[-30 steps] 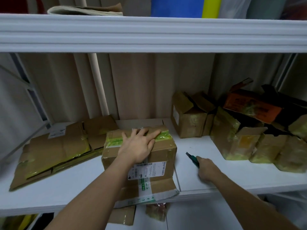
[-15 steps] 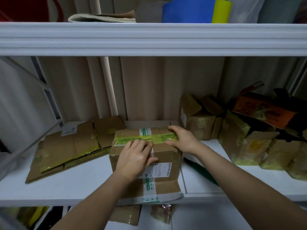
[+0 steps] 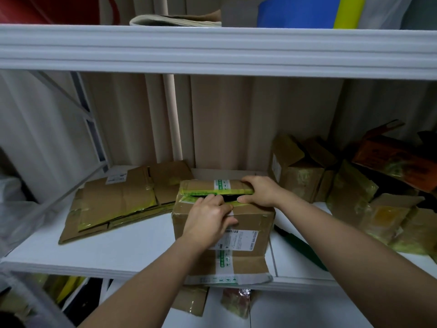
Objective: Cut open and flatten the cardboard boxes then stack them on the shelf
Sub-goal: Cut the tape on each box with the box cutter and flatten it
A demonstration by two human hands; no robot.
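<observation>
Brown cardboard box with green tape [image 3: 246, 221] at white shelf [image 3: 118, 254] front edge, seam slit running left-right. Left hand [image 3: 208, 221] fingers hooked into slit, near flap; right hand [image 3: 259, 191] grasps far flap, right end. Flaps part fore-aft. Flattened cardboard stack [image 3: 123, 204] left of box.

Box [image 3: 246, 221]: matt brown cardboard, glossy yellow-green tape, white paper label. Shelf [image 3: 118, 252]: smooth white.
</observation>
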